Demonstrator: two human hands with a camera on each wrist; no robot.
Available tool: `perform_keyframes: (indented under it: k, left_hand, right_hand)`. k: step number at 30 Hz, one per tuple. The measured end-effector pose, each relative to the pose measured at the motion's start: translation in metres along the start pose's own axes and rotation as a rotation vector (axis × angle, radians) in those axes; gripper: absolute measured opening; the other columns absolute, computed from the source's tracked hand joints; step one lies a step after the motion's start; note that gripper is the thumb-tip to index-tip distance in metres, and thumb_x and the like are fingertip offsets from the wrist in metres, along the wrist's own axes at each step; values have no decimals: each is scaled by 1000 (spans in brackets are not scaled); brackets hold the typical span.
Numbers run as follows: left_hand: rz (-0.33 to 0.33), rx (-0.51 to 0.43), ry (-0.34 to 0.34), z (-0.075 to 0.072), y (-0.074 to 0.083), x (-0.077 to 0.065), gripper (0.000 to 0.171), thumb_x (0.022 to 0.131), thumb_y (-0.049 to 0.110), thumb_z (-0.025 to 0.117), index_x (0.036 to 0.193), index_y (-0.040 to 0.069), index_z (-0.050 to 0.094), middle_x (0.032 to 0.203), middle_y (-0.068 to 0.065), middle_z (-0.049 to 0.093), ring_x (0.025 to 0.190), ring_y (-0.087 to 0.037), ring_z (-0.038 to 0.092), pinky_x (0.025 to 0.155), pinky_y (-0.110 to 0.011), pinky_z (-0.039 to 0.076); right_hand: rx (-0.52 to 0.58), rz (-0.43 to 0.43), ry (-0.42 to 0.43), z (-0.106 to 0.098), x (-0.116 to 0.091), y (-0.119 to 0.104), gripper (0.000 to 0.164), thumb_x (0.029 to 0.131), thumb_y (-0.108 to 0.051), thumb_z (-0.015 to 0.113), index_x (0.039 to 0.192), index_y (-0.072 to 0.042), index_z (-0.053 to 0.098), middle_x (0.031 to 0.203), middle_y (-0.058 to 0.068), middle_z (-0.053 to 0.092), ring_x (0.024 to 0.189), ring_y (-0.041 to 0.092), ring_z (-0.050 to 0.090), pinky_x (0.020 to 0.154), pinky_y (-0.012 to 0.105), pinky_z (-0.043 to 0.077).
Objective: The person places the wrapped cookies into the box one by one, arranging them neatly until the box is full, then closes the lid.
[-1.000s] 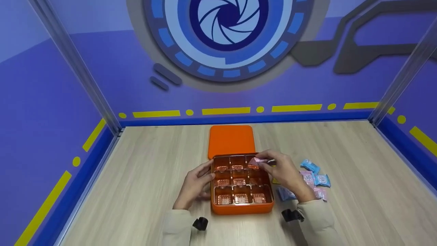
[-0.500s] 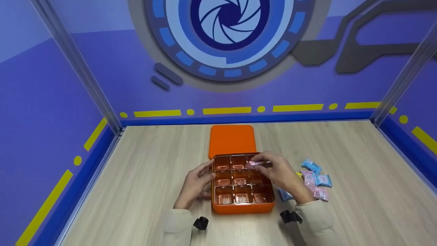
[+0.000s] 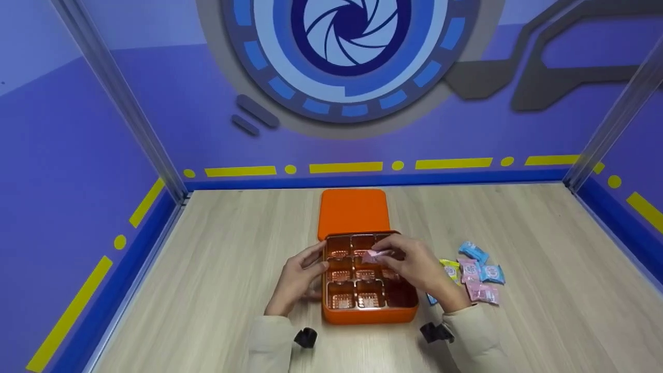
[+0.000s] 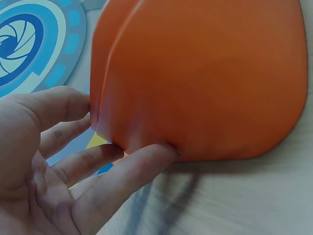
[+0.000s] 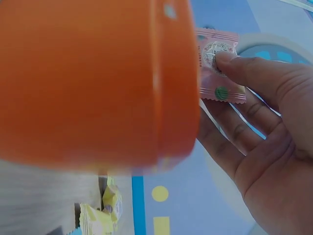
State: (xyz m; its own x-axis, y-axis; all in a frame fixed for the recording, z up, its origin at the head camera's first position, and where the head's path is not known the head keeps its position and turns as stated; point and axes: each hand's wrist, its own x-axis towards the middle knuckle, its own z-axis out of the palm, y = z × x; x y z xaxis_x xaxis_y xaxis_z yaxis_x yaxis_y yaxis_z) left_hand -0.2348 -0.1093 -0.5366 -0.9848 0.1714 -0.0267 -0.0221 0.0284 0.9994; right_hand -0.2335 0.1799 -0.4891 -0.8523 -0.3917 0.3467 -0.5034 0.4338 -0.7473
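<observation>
Right fingers (image 5: 219,144) pinching pink packet (image 5: 210,79), left fingers (image 4: 63,105) spread against orange box (image 4: 205,78)

Pinched pink packet (image 5: 213,84), perhaps half hidden

a purple wall (image 3: 171,114) fills the upper frame, a round blue emblem (image 3: 350,57) at top centre, a metal post (image 3: 120,98) upper left; a wooden table (image 3: 233,243) below.

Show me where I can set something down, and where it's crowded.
Free: tabletop between the left hand and left wall; between the wrapped candies and right wall; and right of the orange lid, beyond the candies. Crowded: right of the orange box, where candies lie close by the right hand; and its left side, which the left hand touches.
</observation>
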Motion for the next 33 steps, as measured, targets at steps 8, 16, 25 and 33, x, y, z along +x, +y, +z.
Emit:
perform_keyframes:
  k: [8,16,25,33]
  left_hand:
    - [6,1,2,-1,0,-1,55,103,11,71,156,10,55,157,-23,49,140,-41,53,68,-42,65]
    - [16,9,8,1,-2,0,55,101,10,73,154,10,57,154,-23,53,141,-41,52,96,-45,59]
    - [15,13,-11,0,-1,-1,54,103,11,71,156,10,56,156,-23,51,138,-41,55,62,-45,65]
    - [20,-1,-19,-2,0,0,54,103,9,70,156,8,55,156,-23,51,138,-41,54,70,-46,65]
  right_hand:
    - [-33,-42,-28,10,2,-7,22,96,-4,79,113,-17,78,105,-6,74,87,14,69,78,32,62]
    - [-19,-63,-65,13,4,-7,25,94,0,80,113,-17,77,106,-8,73,94,14,70,87,36,62]
    - [-23,-93,-146,15,6,-12,26,94,3,78,112,-15,77,107,-6,74,96,14,71,87,33,62]
    - [-63,-139,-226,15,14,-21,24,95,-1,80,114,-15,77,109,-6,75,98,13,70,89,33,62]
